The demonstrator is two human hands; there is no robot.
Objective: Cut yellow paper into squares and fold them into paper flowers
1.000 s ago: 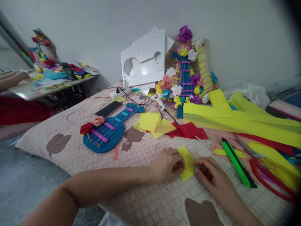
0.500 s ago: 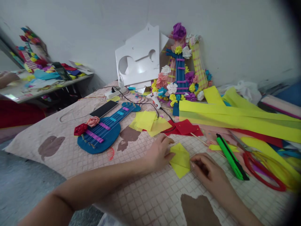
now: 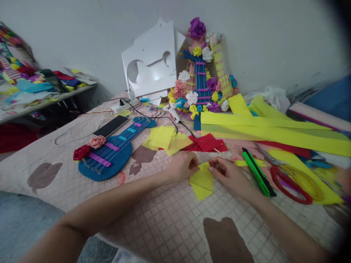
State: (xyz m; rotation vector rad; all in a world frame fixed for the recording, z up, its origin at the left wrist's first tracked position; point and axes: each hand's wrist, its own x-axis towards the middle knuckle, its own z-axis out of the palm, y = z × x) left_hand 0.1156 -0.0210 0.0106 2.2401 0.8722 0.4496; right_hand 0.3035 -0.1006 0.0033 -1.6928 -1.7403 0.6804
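Yellow paper, thin and slightly see-through, lies between the two hands on the checked tablecloth (image 3: 153, 219). The right hand (image 3: 229, 175) seems to pinch the far right corner of this yellow paper piece (image 3: 202, 184); the left hand (image 3: 184, 167) curls its fingers at the far left edge, though whether it grips cannot be told.

The folding looks begun but unfinished: the piece is creased, layered in its far part, with a corner pointing toward the near side. Just beyond, the yellow squares (image 3: 163, 137) and red squares (image 3: 208, 142) lie flat, apparently unworked. To the left, the blue paper guitar (image 3: 120, 157) already carries two paper roses (image 3: 98, 141) (one pink, one red), plus strings and purple bars.

To the right lie a green cutter (image 3: 255, 171) and red-handled scissors (image 3: 276, 179); farther off, a glue gun (image 3: 173, 112) and long yellow strips (image 3: 246, 124).
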